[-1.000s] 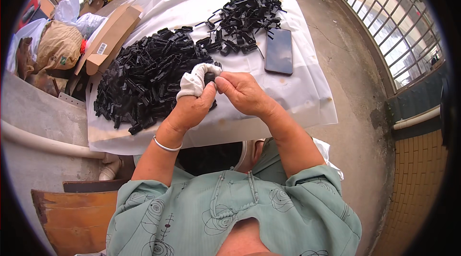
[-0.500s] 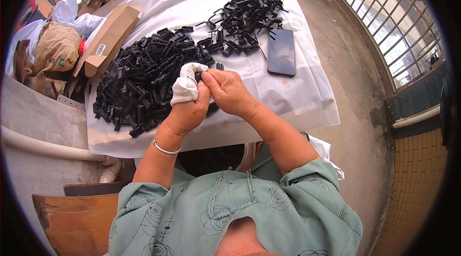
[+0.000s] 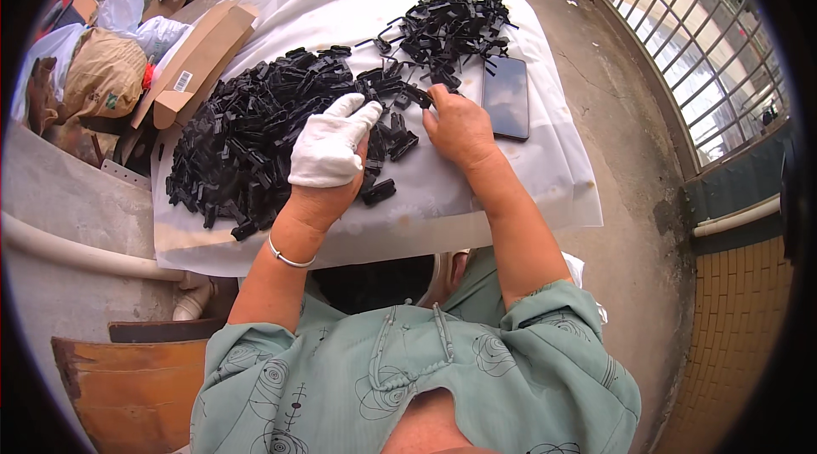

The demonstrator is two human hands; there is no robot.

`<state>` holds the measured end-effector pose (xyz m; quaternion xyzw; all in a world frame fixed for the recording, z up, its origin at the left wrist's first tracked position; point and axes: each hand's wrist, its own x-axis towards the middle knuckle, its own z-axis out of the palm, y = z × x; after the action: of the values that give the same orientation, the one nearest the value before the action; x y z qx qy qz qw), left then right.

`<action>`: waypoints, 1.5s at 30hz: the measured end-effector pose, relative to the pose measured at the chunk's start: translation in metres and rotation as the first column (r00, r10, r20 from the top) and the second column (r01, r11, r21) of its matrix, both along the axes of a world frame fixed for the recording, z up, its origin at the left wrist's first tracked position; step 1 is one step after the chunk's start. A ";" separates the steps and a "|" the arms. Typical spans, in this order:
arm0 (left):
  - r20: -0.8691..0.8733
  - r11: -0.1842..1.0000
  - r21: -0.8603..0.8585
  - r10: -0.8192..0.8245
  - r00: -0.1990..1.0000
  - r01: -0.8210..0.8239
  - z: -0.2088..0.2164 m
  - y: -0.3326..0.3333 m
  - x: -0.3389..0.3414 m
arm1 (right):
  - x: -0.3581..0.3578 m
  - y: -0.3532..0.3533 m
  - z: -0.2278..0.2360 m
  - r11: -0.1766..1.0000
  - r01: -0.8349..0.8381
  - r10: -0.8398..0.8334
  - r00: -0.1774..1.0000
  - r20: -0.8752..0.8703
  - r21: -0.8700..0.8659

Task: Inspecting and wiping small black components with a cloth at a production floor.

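A white glove covers part of my left hand [image 3: 332,148], with fingers stretched out over the near right edge of a large heap of black plastic parts [image 3: 264,114]. I see nothing held in it, though the palm side is hidden. My right hand [image 3: 459,126] is bare and pinches a small black plastic part [image 3: 417,95] between thumb and forefinger, near the gap between the two heaps. A second, looser heap of black parts with thin prongs [image 3: 451,24] lies farther back to the right. One loose black part [image 3: 379,191] rests just right of my left wrist.
A dark smartphone [image 3: 506,98] lies right of my right hand. White sheeting [image 3: 545,182] covers the table. An open cardboard box [image 3: 200,62] and stuffed bags [image 3: 106,71] stand at the left. A barred fence [image 3: 698,45] runs along the right.
My hands were together at the glove's fingers and have come apart. The right hand has moved right and forward to a black part; the left hand's gloved fingers have straightened.
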<state>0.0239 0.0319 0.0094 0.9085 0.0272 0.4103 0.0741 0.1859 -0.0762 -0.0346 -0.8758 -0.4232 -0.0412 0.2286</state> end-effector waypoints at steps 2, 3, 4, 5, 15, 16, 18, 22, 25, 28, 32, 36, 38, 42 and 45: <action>-0.011 0.999 0.031 -0.010 1.000 0.010 -0.002 0.003 0.004 | -0.006 -0.012 -0.002 0.999 -0.006 0.007 1.000 -0.022 0.052; -0.041 0.999 0.006 -0.034 0.999 0.034 0.000 0.002 0.006 | -0.006 -0.020 -0.004 0.984 -0.054 0.059 0.998 -0.027 0.168; -0.071 0.998 -0.021 -0.057 0.996 0.056 0.002 0.001 0.008 | -0.010 -0.026 -0.002 0.954 -0.100 0.112 0.993 -0.027 0.281; -0.002 0.999 0.028 -0.046 0.999 0.046 -0.004 0.004 0.011 | -0.014 -0.030 0.002 0.954 -0.102 0.114 0.993 -0.027 0.283; 0.121 0.993 -0.006 -0.116 0.986 0.118 -0.001 0.003 0.019 | -0.028 -0.044 0.010 0.893 -0.365 0.364 0.930 0.053 0.264; 0.117 0.992 -0.005 -0.122 0.986 0.124 0.000 0.000 0.019 | -0.028 -0.046 0.012 0.907 -0.368 0.369 0.929 0.033 0.206; 0.037 0.927 -0.280 -0.250 0.967 0.251 0.007 -0.007 0.017 | -0.026 -0.047 0.011 0.919 -0.365 0.368 0.930 0.011 0.148; -0.248 0.858 -0.392 -0.446 0.860 0.331 0.007 -0.013 0.015 | -0.025 -0.048 0.019 0.801 -0.438 0.511 0.855 -0.085 0.408; -0.252 0.798 -0.530 -0.469 0.846 0.285 0.006 -0.014 0.008 | -0.025 -0.043 0.019 0.759 -0.339 0.536 0.810 -0.238 0.555; -0.126 0.675 -0.666 -0.520 0.845 0.316 -0.009 -0.012 0.014 | -0.029 -0.038 0.014 0.738 -0.259 0.529 0.795 -0.297 0.622; 0.240 0.130 -0.950 -0.271 0.932 0.282 -0.013 -0.005 0.021 | -0.044 -0.041 0.023 0.743 -0.148 0.435 0.849 -0.302 0.653; 0.312 0.036 -0.948 -0.109 0.944 0.318 -0.013 -0.006 0.024 | -0.064 -0.033 0.023 0.737 -0.410 0.626 0.713 -0.315 0.537; 0.323 0.021 -0.946 -0.039 0.945 0.324 -0.015 -0.006 0.024 | -0.068 -0.028 0.022 0.735 -0.328 0.655 0.568 -0.498 0.593; 0.372 0.209 -0.909 0.015 0.928 0.361 -0.017 -0.008 0.023 | -0.074 -0.022 0.019 0.778 -0.408 0.627 0.567 -0.535 0.479; 0.402 0.112 -0.913 0.093 0.911 0.391 -0.017 0.002 0.019 | -0.071 -0.015 0.009 0.782 -0.358 0.600 0.657 -0.457 0.511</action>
<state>0.0433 0.0342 -0.0071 0.5350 0.1824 0.4381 0.6990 0.1147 -0.0911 -0.0252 -0.6345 -0.5325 0.2193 0.5156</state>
